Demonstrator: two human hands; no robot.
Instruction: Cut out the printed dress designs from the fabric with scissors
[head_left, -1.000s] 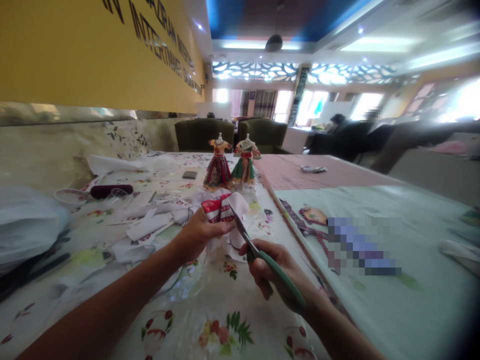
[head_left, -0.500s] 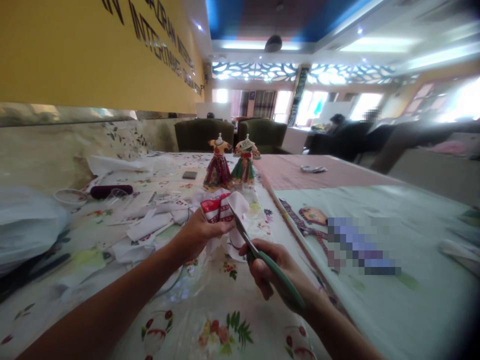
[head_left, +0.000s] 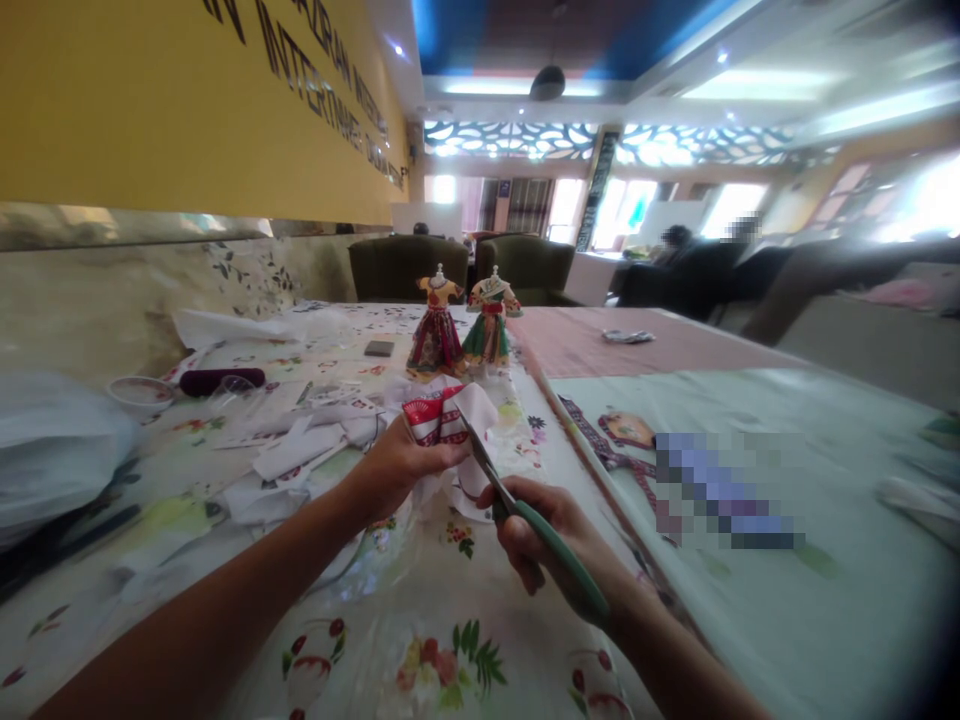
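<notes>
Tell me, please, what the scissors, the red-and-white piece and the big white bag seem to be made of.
The scissors: grey metal blades, by their dull sheen; smooth green handles, probably plastic. The red-and-white piece: matt printed cloth or paper; its folds suggest cloth. The big white bag: thin cloudy plastic, judging by its puffed look.

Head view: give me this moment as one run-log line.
left hand: holding red-and-white fabric | right hand: holding green-handled scissors, blades at fabric | doll dresses: upright beyond

Two dressed figures stand upper centre; purple case left; plastic bag far left.
</notes>
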